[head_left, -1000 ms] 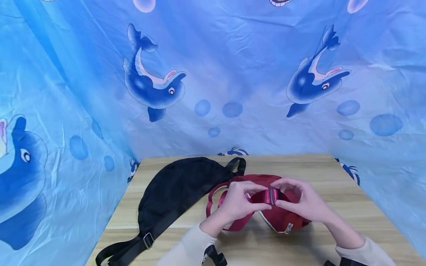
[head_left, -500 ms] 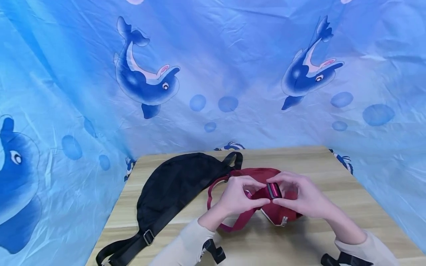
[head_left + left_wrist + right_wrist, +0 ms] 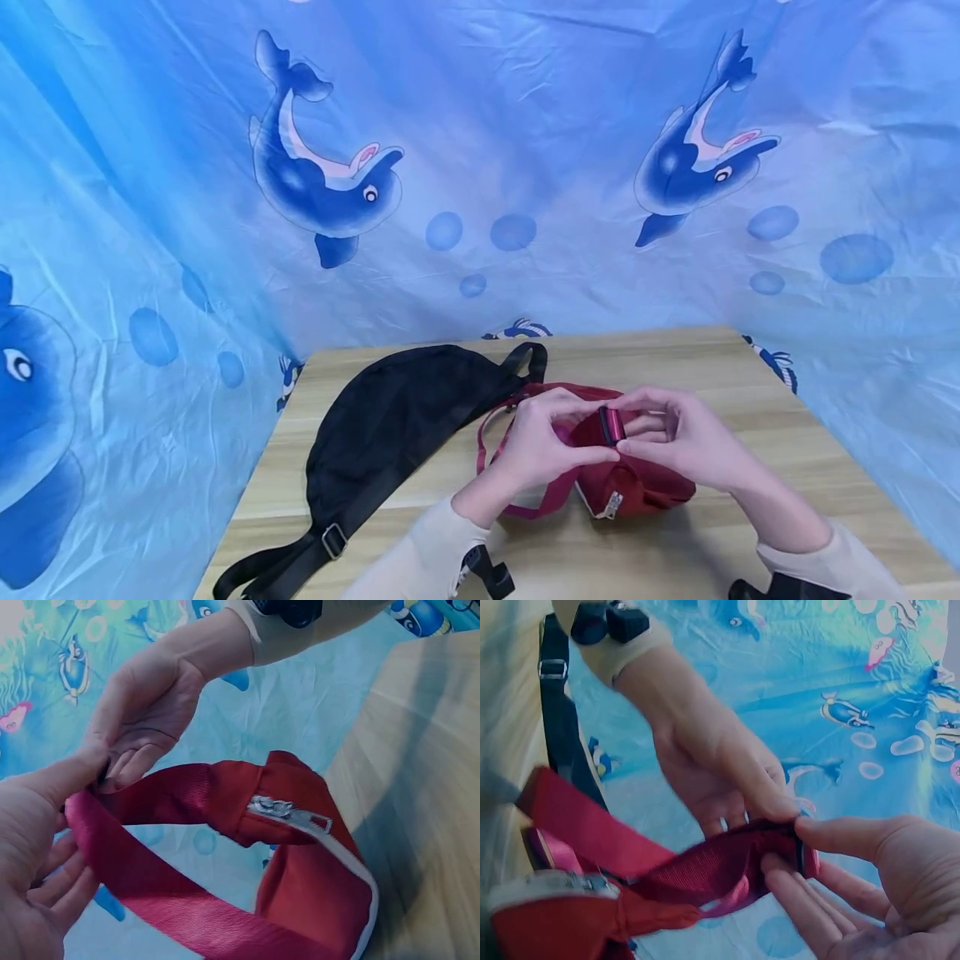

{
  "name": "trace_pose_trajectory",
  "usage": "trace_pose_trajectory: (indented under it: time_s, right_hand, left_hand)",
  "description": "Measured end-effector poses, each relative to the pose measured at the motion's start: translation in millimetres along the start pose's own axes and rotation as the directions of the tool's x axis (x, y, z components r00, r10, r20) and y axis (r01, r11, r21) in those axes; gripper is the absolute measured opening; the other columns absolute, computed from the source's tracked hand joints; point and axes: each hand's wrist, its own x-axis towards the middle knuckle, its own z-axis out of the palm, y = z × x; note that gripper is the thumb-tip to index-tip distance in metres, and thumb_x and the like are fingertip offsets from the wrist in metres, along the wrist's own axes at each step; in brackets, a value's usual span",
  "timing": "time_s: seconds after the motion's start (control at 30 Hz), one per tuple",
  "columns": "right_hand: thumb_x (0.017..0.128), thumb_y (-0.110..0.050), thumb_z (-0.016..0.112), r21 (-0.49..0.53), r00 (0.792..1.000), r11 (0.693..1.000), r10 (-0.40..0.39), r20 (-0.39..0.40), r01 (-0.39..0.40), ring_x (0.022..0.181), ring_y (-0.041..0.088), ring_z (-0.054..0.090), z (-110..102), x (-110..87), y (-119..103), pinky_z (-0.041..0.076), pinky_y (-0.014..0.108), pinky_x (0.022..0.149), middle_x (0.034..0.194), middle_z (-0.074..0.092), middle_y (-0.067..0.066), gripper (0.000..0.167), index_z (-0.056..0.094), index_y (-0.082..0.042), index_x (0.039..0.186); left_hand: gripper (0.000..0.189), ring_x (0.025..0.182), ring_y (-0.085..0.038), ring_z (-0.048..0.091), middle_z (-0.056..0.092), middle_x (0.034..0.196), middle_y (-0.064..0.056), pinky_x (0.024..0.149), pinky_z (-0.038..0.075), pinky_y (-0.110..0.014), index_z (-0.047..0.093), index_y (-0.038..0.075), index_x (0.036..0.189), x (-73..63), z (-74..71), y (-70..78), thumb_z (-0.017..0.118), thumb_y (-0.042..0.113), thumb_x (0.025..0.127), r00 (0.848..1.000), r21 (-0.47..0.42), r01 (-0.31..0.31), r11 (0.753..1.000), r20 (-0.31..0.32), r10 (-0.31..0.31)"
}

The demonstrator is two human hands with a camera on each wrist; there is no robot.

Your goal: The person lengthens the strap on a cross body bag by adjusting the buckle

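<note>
A red waist bag [image 3: 648,487] with pale piping is in front of me, its crimson strap [image 3: 161,795] raised in a loop. On the strap sits a dark-framed slider buckle [image 3: 612,425], between my two hands. My left hand [image 3: 536,442] pinches the strap at the buckle's left side, thumb below and fingers above. From the other side, my right hand [image 3: 686,442] pinches the strap at the buckle with thumb and index finger; its other fingers show behind. In the left wrist view, a silver zipper pull [image 3: 274,806] shows at the bag's end.
A black crescent-shaped bag [image 3: 420,408] lies flat on the wooden table [image 3: 675,358] to the left, touching the red bag's strap area. Its own strap carries a metal slider [image 3: 333,542]. A blue dolphin-print curtain [image 3: 480,167] encloses the back and sides.
The buckle has tilted between my hands, and my right hand's fingers now show behind it. The red bag's zipper end has swung left. The black bag stays put.
</note>
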Motion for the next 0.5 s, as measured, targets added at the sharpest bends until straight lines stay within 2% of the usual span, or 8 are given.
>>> trace_pose_trajectory:
  time_s: [0.1,0.2,0.37,0.5]
  right_hand:
    - [0.090,0.005,0.080,-0.009,1.000,1.000,-0.015,-0.017,0.015,0.100,0.016,0.078,2,0.3,1,0.065,0.026,0.089,0.118,0.072,-0.002,0.039,0.067,0.003,0.127]
    - [0.090,0.006,0.079,-0.025,0.997,0.999,-0.036,-0.061,0.034,0.098,0.015,0.075,6,0.3,3,0.063,0.022,0.090,0.115,0.069,0.000,0.036,0.069,0.003,0.124]
    - [0.092,0.011,0.073,-0.048,0.984,0.996,-0.086,-0.154,0.079,0.099,0.011,0.072,13,2.0,6,0.060,0.017,0.092,0.116,0.070,-0.003,0.033,0.066,0.007,0.125]
    - [0.087,0.014,0.077,-0.145,0.967,0.978,-0.177,-0.182,0.152,0.106,0.007,0.072,17,7.1,8,0.058,0.015,0.095,0.121,0.073,0.002,0.045,0.065,0.003,0.130]
  left_hand:
    - [0.050,0.097,-0.005,0.075,0.079,0.114,0.000,0.086,0.065,-0.026,0.079,0.018,0.127,0.2,1.6,-3.2,0.096,0.022,0.081,1.000,-0.075,0.027,0.997,0.006,-0.027]
    - [0.048,0.104,-0.002,0.076,0.078,0.121,0.003,0.093,0.064,-0.029,0.078,0.018,0.129,-1.0,0.7,-5.5,0.093,0.024,0.084,0.997,-0.109,0.070,0.992,0.041,-0.066]
    - [0.046,0.108,-0.001,0.075,0.078,0.124,0.002,0.098,0.064,-0.034,0.077,0.019,0.132,-0.1,-3.5,-8.8,0.090,0.026,0.089,0.994,-0.075,0.086,0.993,0.074,-0.080]
    - [0.046,0.110,-0.003,0.074,0.078,0.126,-0.001,0.100,0.063,-0.037,0.075,0.016,0.134,2.1,-3.6,-10.6,0.088,0.024,0.091,0.993,-0.051,0.089,0.995,0.077,-0.085]
